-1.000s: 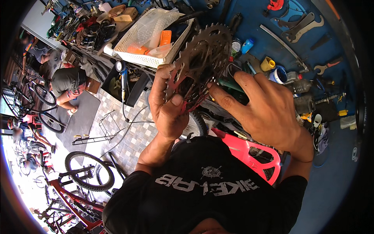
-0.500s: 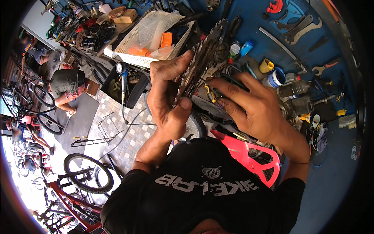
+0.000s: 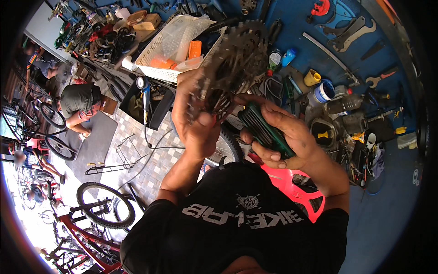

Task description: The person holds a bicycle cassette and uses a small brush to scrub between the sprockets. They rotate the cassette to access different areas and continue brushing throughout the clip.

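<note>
A dark, grimy bicycle cassette (image 3: 237,59) is raised in front of me, tilted so that its toothed rings and hollow middle show. My left hand (image 3: 194,128) grips its near left edge, thumb on one side and fingers on the other. Just right of the cassette, my right hand (image 3: 289,132) is closed round a green folding hex key set (image 3: 267,130), with dark keys lying side by side in the green body. Whether one key reaches into the cassette cannot be made out. The palm hides part of the tool.
A cream basket (image 3: 155,68) with bubble wrap and orange packages stands beyond my left hand. Jars and tools crowd the workbench, near a yellow cup (image 3: 312,77). Wrenches (image 3: 353,35) hang on the blue wall. A pressure gauge (image 3: 142,83), bicycles and other people are to the left.
The cassette has turned from nearly edge-on to show more of its face. My right hand has turned and come slightly nearer, bringing the green hex key set into fuller view.
</note>
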### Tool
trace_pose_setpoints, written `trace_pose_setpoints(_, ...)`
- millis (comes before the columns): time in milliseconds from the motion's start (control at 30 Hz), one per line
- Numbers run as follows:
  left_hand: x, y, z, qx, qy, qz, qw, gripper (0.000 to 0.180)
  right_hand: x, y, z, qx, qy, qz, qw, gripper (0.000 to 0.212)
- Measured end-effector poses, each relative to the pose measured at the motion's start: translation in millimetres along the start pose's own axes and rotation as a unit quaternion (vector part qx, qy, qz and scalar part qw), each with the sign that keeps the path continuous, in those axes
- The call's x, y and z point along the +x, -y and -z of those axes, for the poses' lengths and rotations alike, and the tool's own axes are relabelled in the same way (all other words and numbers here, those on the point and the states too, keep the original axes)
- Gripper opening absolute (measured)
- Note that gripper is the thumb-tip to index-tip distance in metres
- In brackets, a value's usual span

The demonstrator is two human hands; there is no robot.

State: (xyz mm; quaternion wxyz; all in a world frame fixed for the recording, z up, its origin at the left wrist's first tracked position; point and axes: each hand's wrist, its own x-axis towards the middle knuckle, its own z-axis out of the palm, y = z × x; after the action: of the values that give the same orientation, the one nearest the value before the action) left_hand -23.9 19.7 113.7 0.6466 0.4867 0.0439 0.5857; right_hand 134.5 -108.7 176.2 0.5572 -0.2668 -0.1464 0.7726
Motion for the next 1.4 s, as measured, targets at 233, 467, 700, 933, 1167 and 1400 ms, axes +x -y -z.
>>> trace_pose_setpoints(233,5,-4,6,-0.276,-0.109,0.146,0.944,0.055,-20,35,-15,-0.79,-0.134,0.36,0.478,0.04)
trace_pose_setpoints(467,12,-9,1,-0.285,-0.129,0.188,0.931,0.049,-29,36,-36,-0.904,-0.17,0.294,0.261,0.043)
trace_pose_setpoints(700,11,-11,2,-0.314,-0.123,0.192,0.921,0.051,-28,42,-45,-0.926,-0.141,0.282,0.208,0.045)
trace_pose_setpoints(933,10,-12,5,-0.333,-0.106,0.185,0.918,0.051,-28,44,-51,-0.937,-0.133,0.257,0.198,0.046)
trace_pose_setpoints(1167,5,-14,1,-0.32,-0.124,0.179,0.922,0.052,-29,43,-56,-0.943,-0.131,0.242,0.19,0.045)
trace_pose_setpoints(1400,-3,-7,16,-0.319,-0.09,0.164,0.929,0.064,-29,42,-57,-0.946,-0.125,0.239,0.18,0.044)
